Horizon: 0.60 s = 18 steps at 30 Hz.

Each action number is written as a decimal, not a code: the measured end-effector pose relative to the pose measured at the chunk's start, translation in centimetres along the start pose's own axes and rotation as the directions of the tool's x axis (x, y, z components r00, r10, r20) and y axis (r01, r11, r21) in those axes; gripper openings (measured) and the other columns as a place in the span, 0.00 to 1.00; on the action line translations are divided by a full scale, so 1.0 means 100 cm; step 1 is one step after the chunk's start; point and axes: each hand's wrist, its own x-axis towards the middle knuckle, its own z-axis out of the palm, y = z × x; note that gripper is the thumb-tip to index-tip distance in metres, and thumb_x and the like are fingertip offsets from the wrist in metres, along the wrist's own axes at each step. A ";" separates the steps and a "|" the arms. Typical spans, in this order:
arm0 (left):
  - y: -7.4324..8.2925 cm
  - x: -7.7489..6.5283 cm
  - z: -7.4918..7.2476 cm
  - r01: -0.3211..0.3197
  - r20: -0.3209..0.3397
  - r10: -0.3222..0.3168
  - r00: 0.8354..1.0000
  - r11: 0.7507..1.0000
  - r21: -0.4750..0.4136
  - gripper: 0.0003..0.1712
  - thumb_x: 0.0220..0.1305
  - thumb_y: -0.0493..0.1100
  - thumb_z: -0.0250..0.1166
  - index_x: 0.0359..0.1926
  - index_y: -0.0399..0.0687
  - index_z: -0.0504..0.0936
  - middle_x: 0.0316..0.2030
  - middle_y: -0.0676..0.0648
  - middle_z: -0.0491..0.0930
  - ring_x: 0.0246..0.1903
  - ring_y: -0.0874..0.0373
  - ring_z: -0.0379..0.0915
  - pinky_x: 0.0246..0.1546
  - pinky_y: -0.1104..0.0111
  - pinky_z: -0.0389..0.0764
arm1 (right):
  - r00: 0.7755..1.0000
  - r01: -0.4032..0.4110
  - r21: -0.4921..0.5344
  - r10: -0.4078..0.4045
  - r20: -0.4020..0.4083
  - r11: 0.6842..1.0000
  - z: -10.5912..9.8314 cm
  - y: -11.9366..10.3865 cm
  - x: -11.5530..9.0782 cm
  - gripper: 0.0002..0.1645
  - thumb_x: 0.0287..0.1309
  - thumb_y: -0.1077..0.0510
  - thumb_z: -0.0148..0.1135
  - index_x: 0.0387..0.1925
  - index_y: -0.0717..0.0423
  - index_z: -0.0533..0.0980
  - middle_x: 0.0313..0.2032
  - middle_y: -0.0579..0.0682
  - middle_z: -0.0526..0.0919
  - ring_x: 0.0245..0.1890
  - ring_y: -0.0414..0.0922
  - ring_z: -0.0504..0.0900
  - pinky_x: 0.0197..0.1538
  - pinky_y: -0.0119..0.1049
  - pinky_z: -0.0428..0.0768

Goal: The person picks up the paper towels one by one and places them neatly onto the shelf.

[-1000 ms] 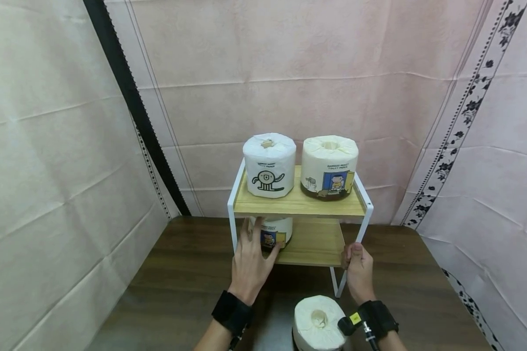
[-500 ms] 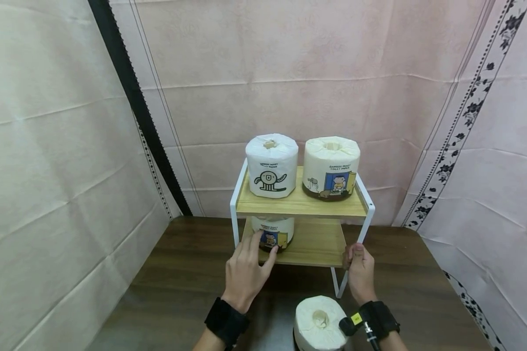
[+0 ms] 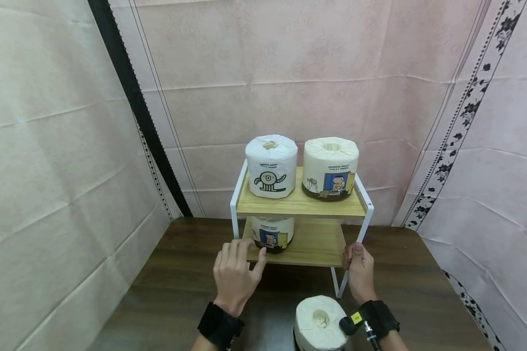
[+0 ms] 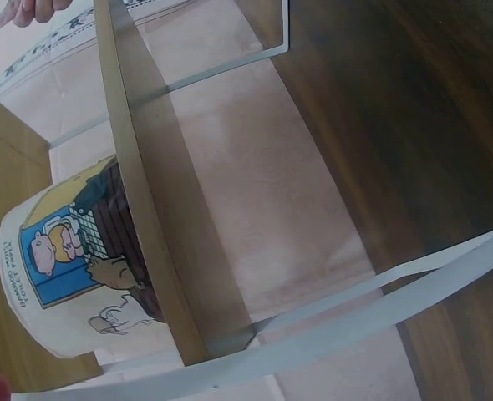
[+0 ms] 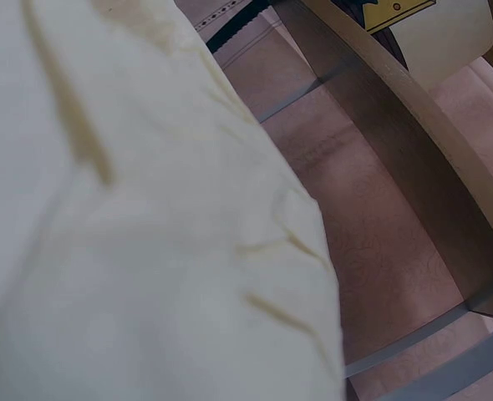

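A two-tier wooden shelf with a white frame [image 3: 329, 209] stands on the table. On its lower board, at the left, sits a printed toilet roll [image 3: 272, 235], also large in the left wrist view [image 4: 75, 259]. My left hand [image 3: 234, 275] is just in front of the board's left corner, fingers loosely extended and holding nothing; whether its fingertips touch the frame is unclear. With curled fingers my right hand [image 3: 360, 270] grips the frame's right front leg, beside the lower board. Another toilet roll [image 3: 319, 324] stands on the table between my wrists, filling much of the right wrist view.
The upper board carries two wrapped toilet rolls: a white one with a line-drawn figure [image 3: 271, 168] and a cream one with a coloured picture [image 3: 331, 169]. Brown tabletop [image 3: 167, 282] surrounds the shelf. Cloth curtains [image 3: 263, 58] hang behind and at both sides.
My left hand has let go of the toilet roll on the lower board and drawn back down and left. The right hand stays on the frame; the rolls have kept their places.
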 end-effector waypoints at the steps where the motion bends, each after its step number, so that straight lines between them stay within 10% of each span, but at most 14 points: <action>1: -0.001 -0.001 -0.001 0.009 0.003 -0.009 1.000 1.000 -0.005 0.21 0.62 0.59 0.60 0.40 0.46 0.80 0.34 0.47 0.78 0.28 0.53 0.70 0.26 0.64 0.71 | 1.000 0.002 0.001 -0.002 0.003 1.000 0.000 0.000 0.000 0.27 0.77 0.51 0.31 0.26 0.66 0.61 0.17 0.52 0.59 0.15 0.44 0.58 0.19 0.36 0.57; 10: -0.007 -0.013 0.002 0.181 0.024 -0.180 0.983 0.973 -0.145 0.32 0.63 0.56 0.60 0.58 0.37 0.69 0.52 0.37 0.69 0.42 0.49 0.66 0.38 0.59 0.71 | 1.000 0.024 -0.007 -0.023 0.013 1.000 0.000 0.001 0.001 0.27 0.77 0.51 0.31 0.26 0.65 0.61 0.17 0.52 0.59 0.15 0.45 0.58 0.19 0.37 0.58; 18: -0.007 -0.014 0.007 0.429 0.164 -0.396 0.903 0.848 -0.312 0.34 0.69 0.53 0.58 0.69 0.48 0.57 0.58 0.40 0.65 0.50 0.51 0.68 0.40 0.57 0.77 | 1.000 0.021 -0.010 -0.021 0.014 1.000 -0.001 0.000 0.000 0.27 0.77 0.50 0.31 0.26 0.65 0.61 0.18 0.52 0.59 0.15 0.45 0.58 0.19 0.37 0.58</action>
